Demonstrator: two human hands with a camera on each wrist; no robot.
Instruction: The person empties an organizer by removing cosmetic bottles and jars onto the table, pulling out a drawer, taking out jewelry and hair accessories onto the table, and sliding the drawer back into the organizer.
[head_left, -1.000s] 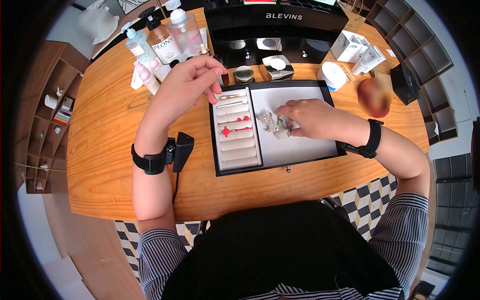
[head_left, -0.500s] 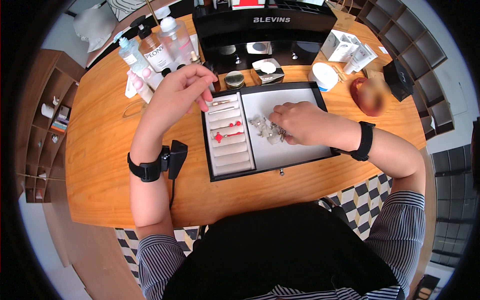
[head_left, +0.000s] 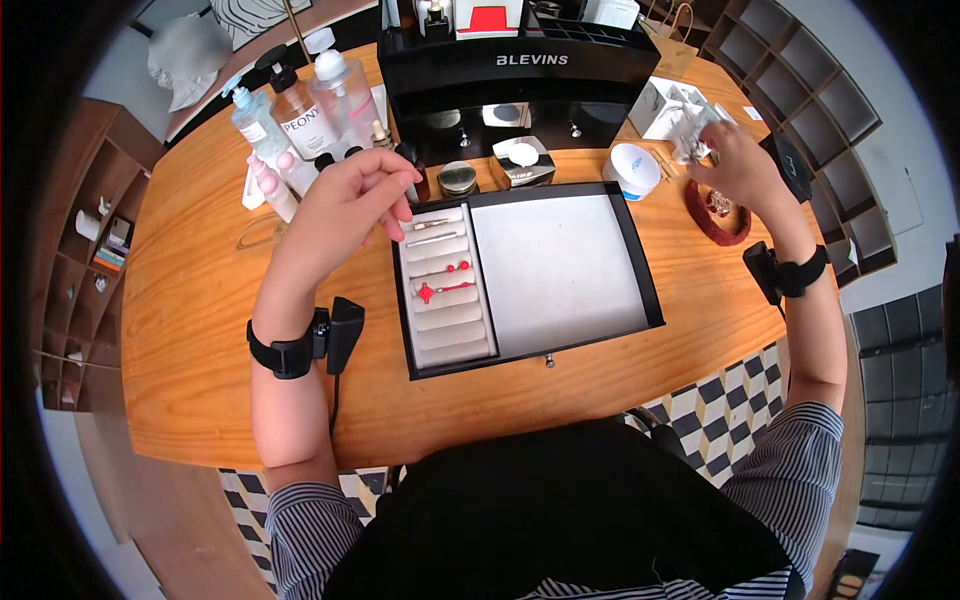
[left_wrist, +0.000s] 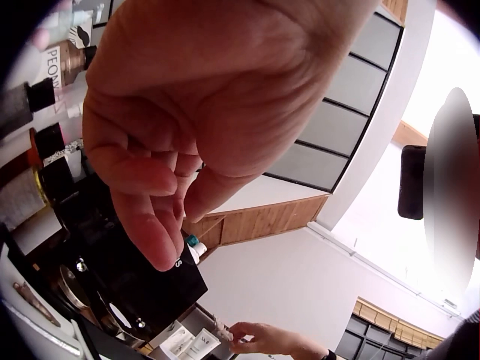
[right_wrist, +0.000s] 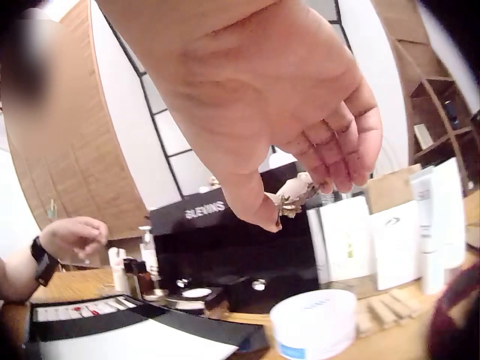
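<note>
My right hand pinches a whitish ornament with small metallic leaf or flower parts between thumb and fingertips. It is raised at the table's right side, above a dark red ring-shaped band and near white boxes. Part of the ornament is hidden by the fingers. My left hand hovers with loosely bent fingers and nothing in them, by the far left corner of the black drawer tray. In the tray's padded left section lie a red bracelet, red beaded pieces and slim hairpins.
A black BLEVINS case stands behind the tray. Pump bottles crowd the back left. Between case and tray sit a round jar and a faceted box. A white tub and small wooden sticks are at the right.
My right hand has lifted the whitish ornament out of the tray's white section and carried it right and away from me. My left hand stays nearly in place.
</note>
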